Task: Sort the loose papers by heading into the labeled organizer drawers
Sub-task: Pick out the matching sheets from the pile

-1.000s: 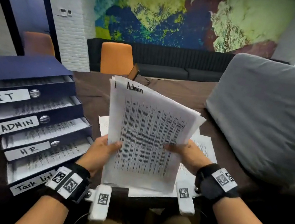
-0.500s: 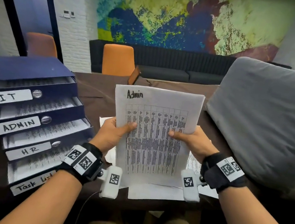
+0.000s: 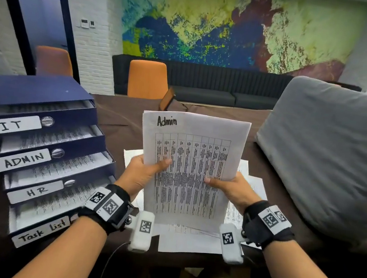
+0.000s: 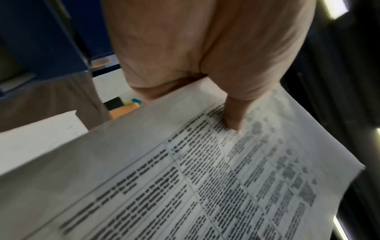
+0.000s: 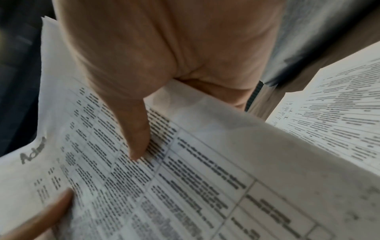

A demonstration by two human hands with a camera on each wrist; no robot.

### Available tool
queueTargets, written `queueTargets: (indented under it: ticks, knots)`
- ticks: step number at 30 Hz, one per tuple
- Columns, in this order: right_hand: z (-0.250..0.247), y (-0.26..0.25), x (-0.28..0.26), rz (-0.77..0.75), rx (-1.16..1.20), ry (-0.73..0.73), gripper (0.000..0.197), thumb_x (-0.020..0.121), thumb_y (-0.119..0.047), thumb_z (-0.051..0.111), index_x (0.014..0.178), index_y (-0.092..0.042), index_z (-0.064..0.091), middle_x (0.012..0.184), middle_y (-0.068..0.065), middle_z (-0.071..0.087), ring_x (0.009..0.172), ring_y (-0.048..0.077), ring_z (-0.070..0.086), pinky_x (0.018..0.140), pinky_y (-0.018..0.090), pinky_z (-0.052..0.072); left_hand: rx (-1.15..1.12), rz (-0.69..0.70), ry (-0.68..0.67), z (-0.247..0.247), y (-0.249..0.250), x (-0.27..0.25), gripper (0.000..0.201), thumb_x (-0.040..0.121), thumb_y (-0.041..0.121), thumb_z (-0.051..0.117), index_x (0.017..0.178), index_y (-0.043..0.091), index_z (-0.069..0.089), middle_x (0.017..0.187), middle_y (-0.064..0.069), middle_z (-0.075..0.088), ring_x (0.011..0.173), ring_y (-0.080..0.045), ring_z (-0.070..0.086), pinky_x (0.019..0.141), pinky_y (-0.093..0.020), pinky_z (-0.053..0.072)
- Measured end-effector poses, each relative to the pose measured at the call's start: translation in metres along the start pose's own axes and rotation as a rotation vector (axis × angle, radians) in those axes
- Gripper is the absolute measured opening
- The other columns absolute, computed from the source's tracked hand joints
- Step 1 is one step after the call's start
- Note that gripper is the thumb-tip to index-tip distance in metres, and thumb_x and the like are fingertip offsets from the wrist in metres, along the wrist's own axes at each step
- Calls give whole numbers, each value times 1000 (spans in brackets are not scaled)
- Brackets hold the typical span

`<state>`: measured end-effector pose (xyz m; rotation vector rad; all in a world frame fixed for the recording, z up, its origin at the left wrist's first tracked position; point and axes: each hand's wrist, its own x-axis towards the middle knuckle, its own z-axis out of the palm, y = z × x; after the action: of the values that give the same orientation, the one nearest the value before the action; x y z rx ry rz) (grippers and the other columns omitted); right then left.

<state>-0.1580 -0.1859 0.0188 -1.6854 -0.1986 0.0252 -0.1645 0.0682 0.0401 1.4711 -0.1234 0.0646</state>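
I see the "Admin" sheet [image 3: 192, 163] held upright between my hands, left hand [image 3: 142, 175] pinching its left edge, right hand [image 3: 233, 188] its right.

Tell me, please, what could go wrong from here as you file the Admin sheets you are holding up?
1. The left hand and right hand pinch the Admin sheets only at mid-height, so the stack might fan out or drop pages.
2. The ADMIN drawer sits between the IT drawer and HR drawer, all open; the sheets could land in a neighbour.
3. The left forearm could brush the protruding Task list drawer.
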Motion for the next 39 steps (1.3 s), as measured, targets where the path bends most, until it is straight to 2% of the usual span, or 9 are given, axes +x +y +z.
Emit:
queueTargets:
  ticks: [5,11,14,16,20,26,29,31,39]
  knots:
    - [2,19,-4,133,-67,-64,33,79,-22,81,109,-10,74,111,4,75,107,22,70,103,45,49,106,50,102,-5,1,6,11,92,27,70,100,21,71,110,-12,75,104,-30,71,97,-50,55]
    - [42,42,-33,315,312,-16,35,68,-12,83,96,-1,66,89,13,73,74,24,70,77,35,60,-262,-49,383,-50,-19,6,59,75,44,84,123,12,67,120,-8,72,116,-30,66,103,-52,49]
    - [83,33,-35,317,519,13,16,88,-11,66,102,-3,64,92,9,74,79,25,71,74,37,60,-323,-119,513,-60,-33,-2,58,78,53,77,116,11,64,118,-10,70,111,-29,68,99,-48,54]
    - [109,20,-30,298,517,-6,23,97,-11,58,118,-5,63,108,10,75,95,26,73,81,42,58,-376,-141,523,-68,-35,-9,71,70,58,77,121,11,64,121,-13,70,109,-29,70,97,-50,55]
    - [127,-13,-8,238,425,-18,24,96,-4,56,117,-6,66,114,11,73,104,30,71,90,47,55,-554,-62,429,-98,-11,-20,47,91,48,63,129,22,65,122,-8,72,112,-34,67,97,-58,49]
    - [114,-60,19,314,397,17,14,94,-2,55,96,6,66,89,16,72,58,22,70,43,26,52,-714,103,470,-147,25,-36,76,84,67,56,130,7,66,140,-21,58,134,-44,49,112,-54,33]
    - [115,-80,24,354,363,20,15,92,-5,54,105,0,60,86,14,61,44,16,61,34,21,45,-699,142,439,-153,29,-40,61,91,65,46,99,16,82,131,-15,66,132,-38,54,116,-51,32]
    - [119,-87,26,354,367,19,15,90,-4,53,104,-1,58,83,13,58,40,15,58,34,20,42,-700,118,420,-153,30,-40,64,91,67,44,95,17,83,137,-16,61,131,-37,53,112,-50,35]
    - [177,-114,36,308,376,68,16,80,2,40,92,-4,49,82,17,53,52,26,53,38,21,39,-747,75,468,-148,24,-36,75,83,68,55,137,16,61,140,-18,59,130,-38,55,106,-54,43]
